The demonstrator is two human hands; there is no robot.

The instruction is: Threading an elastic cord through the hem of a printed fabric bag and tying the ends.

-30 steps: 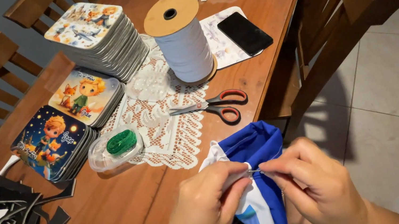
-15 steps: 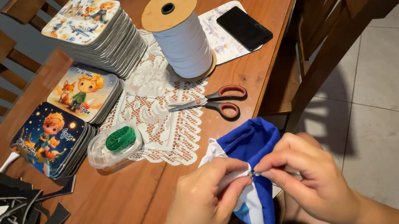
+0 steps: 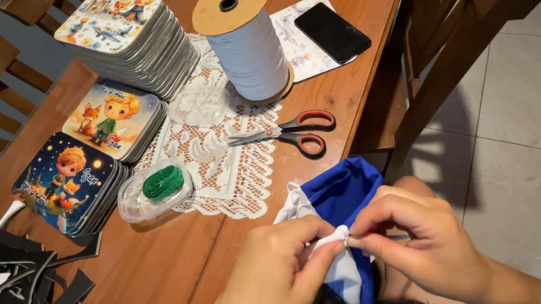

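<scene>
Head view: my left fingers and right fingers pinch together on the white edge of the blue cloth, held over my lap just off the counter. How far the work has got I cannot tell. Scissors, elastic spool and green-thread case lie beyond; nothing blocks me.

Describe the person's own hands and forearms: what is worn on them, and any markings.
The left hand and right hand are bare: no gloves, rings, watch or bracelets show. Both forearms are uncovered as far as the picture's lower edge, with no sleeve in view. The fingernails are short and unpainted. No tattoos or other markings can be seen.
</scene>
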